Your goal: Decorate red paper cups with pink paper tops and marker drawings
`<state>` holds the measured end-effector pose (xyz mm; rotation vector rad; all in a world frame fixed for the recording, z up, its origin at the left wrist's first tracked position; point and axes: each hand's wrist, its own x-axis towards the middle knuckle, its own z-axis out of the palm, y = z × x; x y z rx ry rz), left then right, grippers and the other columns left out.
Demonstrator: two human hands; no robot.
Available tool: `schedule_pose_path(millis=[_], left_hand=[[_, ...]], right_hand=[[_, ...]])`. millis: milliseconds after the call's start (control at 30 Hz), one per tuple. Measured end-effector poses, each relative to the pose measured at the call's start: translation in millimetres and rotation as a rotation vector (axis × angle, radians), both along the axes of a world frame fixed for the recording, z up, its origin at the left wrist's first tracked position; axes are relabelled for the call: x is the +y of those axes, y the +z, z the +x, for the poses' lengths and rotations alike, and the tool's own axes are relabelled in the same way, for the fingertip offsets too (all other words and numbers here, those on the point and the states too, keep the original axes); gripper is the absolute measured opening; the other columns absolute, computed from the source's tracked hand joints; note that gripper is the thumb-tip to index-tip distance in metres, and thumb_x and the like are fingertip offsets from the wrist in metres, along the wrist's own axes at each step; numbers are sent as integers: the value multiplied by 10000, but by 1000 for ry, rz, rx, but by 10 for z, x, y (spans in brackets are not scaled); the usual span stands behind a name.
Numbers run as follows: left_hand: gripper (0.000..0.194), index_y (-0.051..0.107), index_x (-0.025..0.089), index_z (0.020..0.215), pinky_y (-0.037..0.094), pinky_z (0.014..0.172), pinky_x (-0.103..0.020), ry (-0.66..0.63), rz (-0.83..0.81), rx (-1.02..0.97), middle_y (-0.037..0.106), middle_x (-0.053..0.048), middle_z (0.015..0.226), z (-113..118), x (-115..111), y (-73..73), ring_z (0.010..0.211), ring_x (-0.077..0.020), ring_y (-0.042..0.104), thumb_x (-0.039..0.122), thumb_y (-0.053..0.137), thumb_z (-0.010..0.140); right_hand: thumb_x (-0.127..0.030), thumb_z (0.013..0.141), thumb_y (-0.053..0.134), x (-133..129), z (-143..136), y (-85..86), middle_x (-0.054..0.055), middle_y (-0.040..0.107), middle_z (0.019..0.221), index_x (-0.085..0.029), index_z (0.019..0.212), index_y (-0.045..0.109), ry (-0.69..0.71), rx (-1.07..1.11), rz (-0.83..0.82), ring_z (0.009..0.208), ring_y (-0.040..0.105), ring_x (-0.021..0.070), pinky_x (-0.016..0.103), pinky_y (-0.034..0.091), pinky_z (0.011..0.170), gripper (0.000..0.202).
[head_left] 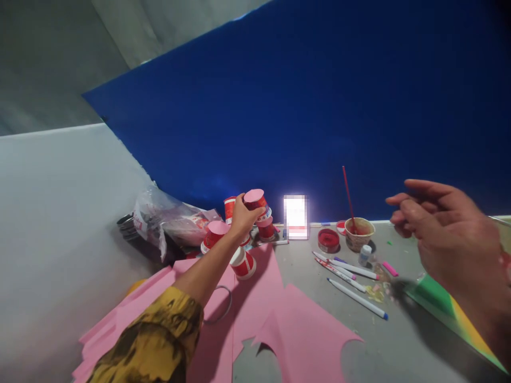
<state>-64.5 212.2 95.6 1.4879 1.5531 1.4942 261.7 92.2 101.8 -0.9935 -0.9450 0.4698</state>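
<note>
My left hand (245,215) grips a red cup with a pink disc on top (255,199), held just above another red cup (266,230). Other red cups stand around it: one with a pink top (215,236) below left of the hand, one behind it (229,210), and a red and white one (243,264) on pink paper. My right hand (435,229) is raised over the table's right side, its fingers curled loosely and partly spread, with nothing visible in them.
Pink paper sheets (303,335) cover the left and front. Markers (357,298), a red paint jar (328,242), a stained bowl (359,236) with a stick, and a small bottle (364,255) lie centre right. A plastic bag (171,215) is at left; a blue panel (299,106) rises behind.
</note>
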Motion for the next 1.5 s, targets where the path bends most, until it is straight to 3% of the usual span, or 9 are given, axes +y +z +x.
schedule_pose_path(millis=[200, 367, 600, 767, 933, 1133, 1333, 1400, 1500], left_hand=[[893, 450, 153, 1505, 491, 1124, -444, 55, -38, 133, 614, -195, 1453, -50, 209, -184, 1328, -318, 627, 61, 850, 712], [963, 392, 183, 1555, 517, 1069, -420, 54, -48, 189, 646, -179, 1414, -75, 304, -252, 1261, -311, 672, 80, 854, 717], [981, 356, 156, 1584, 528, 1034, -416, 50, -73, 214, 666, -208, 1394, -67, 272, -361, 1259, -344, 680, 100, 846, 736], [1046, 310, 171, 1619, 538, 1021, -409, 38, -85, 207, 675, -196, 1395, -51, 242, -354, 1212, -328, 700, 89, 853, 728], [1100, 281, 158, 1643, 487, 1127, -454, 36, -66, 190, 565, -239, 1532, -39, 197, -360, 1335, -359, 627, 86, 867, 715], [1078, 298, 206, 1652, 440, 1206, -445, -18, 12, 155, 507, -186, 1593, -42, 126, -280, 1440, -330, 546, 57, 832, 727], [970, 451, 225, 1582, 477, 1185, -435, -106, 62, 153, 611, -122, 1484, -113, -211, 85, 1326, -296, 629, 47, 829, 707], [922, 501, 228, 1547, 487, 1177, -443, -194, 76, 148, 624, -113, 1460, -90, -464, 81, 1320, -303, 628, 98, 859, 707], [926, 491, 267, 1554, 510, 1158, -435, -287, 17, 100, 618, -103, 1473, 34, -875, -123, 1327, -308, 627, 130, 857, 714]], right_hand=[[-386, 752, 849, 4, -18, -47, 53, 769, 881, -229, 1145, 726, 17, -47, -43, 587, 606, 141, 259, 482, 445, 440], [-420, 813, 810, -14, -47, -50, 49, 770, 882, -305, 1144, 721, 52, -89, -106, 606, 602, 174, 299, 484, 463, 362], [-436, 711, 832, -21, -85, -9, 47, 759, 803, -264, 1105, 730, -12, -122, -191, 613, 637, 194, 315, 533, 492, 442], [-460, 799, 794, -54, -91, -15, 35, 741, 789, -342, 1091, 717, 24, -172, -203, 635, 644, 238, 364, 538, 490, 324], [-470, 782, 799, -83, -108, 13, 27, 714, 734, -331, 1024, 704, 67, -171, -215, 599, 629, 248, 385, 531, 482, 295], [-524, 744, 824, -39, -81, -34, 14, 703, 710, -295, 1093, 722, 67, -176, -210, 595, 602, 210, 337, 500, 479, 429], [-525, 749, 829, -24, -112, -145, -3, 692, 669, -223, 1066, 750, 133, -222, -235, 564, 602, 171, 294, 503, 496, 445], [-548, 797, 800, -24, -175, -231, 28, 736, 741, -211, 1030, 762, 254, -308, -267, 585, 618, 167, 300, 510, 531, 411], [-516, 859, 742, -15, -298, -389, 44, 767, 846, -214, 995, 769, 438, -499, -273, 608, 621, 164, 319, 519, 578, 333]])
